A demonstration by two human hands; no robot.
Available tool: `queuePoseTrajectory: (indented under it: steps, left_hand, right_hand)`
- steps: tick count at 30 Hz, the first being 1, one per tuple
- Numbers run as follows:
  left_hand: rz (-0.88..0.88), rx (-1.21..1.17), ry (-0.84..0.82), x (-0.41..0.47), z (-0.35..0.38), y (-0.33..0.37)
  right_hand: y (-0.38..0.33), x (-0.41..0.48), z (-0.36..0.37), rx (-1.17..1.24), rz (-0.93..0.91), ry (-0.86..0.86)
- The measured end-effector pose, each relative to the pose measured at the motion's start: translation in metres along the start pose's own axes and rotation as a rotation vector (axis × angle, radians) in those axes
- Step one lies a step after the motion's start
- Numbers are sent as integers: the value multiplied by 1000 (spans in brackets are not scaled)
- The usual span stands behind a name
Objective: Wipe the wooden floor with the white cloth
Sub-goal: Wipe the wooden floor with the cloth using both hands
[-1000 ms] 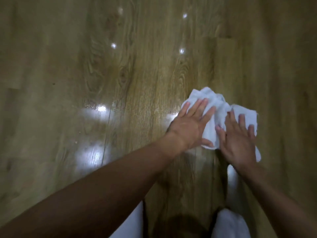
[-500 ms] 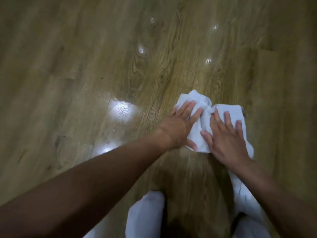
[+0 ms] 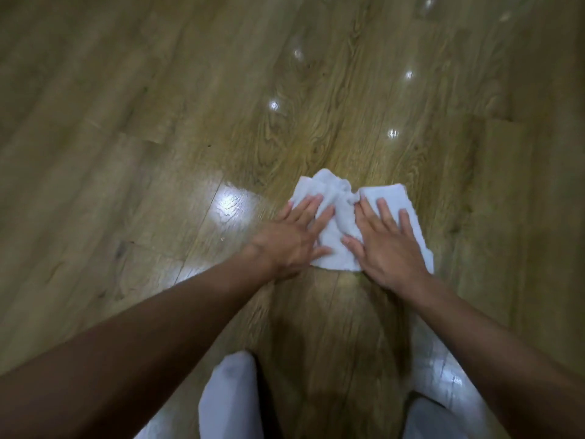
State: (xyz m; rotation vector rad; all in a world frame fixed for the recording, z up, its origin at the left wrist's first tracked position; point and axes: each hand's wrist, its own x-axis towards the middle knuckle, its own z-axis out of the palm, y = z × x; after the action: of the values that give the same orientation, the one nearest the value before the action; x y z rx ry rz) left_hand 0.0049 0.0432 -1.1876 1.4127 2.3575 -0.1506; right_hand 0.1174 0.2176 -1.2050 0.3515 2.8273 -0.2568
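View: head camera, the only one, looking down at the floor.
Task thing: crumpled white cloth, soft fabric, bunched in the middle, lying flat on the brown wooden plank floor, centre-right of frame, just ahead of the person's knees.
Left hand: left hand flat, fingers straight and slightly spread, pressing the cloth's left part; the heel of the palm seems to sit on bare floor.
Right hand: right hand flat too, fingers straight and spread, pressing the cloth's right part.
Grip: neither hand curls round the cloth, palms push it down.
Hand spacing: close, thumbs near each other, a ridge of cloth between them.
Other: white trouser knees at the bottom edge, one each side, person apparently kneeling.
Floor look: glossy; glare patch just left of the cloth, another by the right knee. Cannot tell wet from polish.
Progress: looks mid-wipe, cloth down and loaded by both palms. No visible dirt or streaks, so the wiped share cannot be judged. Most planks in view lie well apart from the cloth, probably left to do.
Count: one cloth, two hands, two bare forearms, two knees, two glare patches, four clear small light glints beyond the cloth, fainter ones at the top edge.
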Motion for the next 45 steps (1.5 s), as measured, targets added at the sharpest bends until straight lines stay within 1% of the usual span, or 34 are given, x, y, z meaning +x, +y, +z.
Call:
queuePoseTrajectory:
  steps: [2,3,5,8,10,13,16,18,19,22,25,26,28,30,31,33,36,37,38,40,42,45]
  left_hand:
    - [-88,-20,3,11,-10,-14]
    - [-120,-32,5,11,-11,-19]
    - [-129,-23,9,-3,-2,-19]
    - [-45,33,46,-49,24,-16]
    - [-40,-44,46,-75,30,-28]
    - [-151,-46,7,-77,26,-60]
    - [-345,-26,-46,-61,8,-82]
    - [-370,38,-102,-58,3,-82]
    - [-348,78,-117,-63,5,-77]
    - [-296,141,-105,-94,21,-54]
    - [-299,128,-93,-112,28,-47]
    - [-332,123,-96,-111,26,-52]
    - [-461,85,-123,-103,16,-72]
    - [-586,22,-139,-90,3,-98]
    - [-619,-13,-132,-84,-1,-109]
    - [-640,-42,-112,-83,-2,-117]
    - [-579,65,-115,-107,19,-103]
    - [-568,75,-105,-117,27,-99]
    - [-571,68,-87,-125,34,-98]
    - [-612,5,-47,-128,37,-109]
    - [-680,-46,-14,-119,34,-132]
    - [-782,-108,-39,-103,20,-173]
  right_hand:
    - [-6,23,-7,31,72,-22]
    - [-15,27,-7,33,80,-24]
    - [-35,14,-1,-31,-6,-6]
    - [-63,-23,9,-78,-185,22]
    - [-71,-21,12,-63,-221,14]
    - [-80,17,8,-34,-216,9]
    - [-90,65,-3,-6,-162,-16]
    - [-96,67,-5,-20,-163,-7]
    - [-100,57,-3,-41,-199,15]
    - [-111,15,8,-79,-387,51]
    - [-109,16,6,-109,-476,-30]
    - [-109,27,2,-129,-481,-37]
    - [-114,60,-6,-127,-465,-29]
    - [-127,99,-16,-110,-386,-80]
    - [-134,112,-19,-102,-351,-99]
    - [-148,113,-20,-98,-361,-91]
    - [-160,69,-4,-143,-530,20]
    - [-162,56,1,-145,-576,32]
    - [-165,53,3,-152,-594,20]
    - [-169,73,-3,-163,-617,-15]
    - [-178,110,-13,-168,-594,-30]
    - [-195,159,-28,-84,-436,-108]
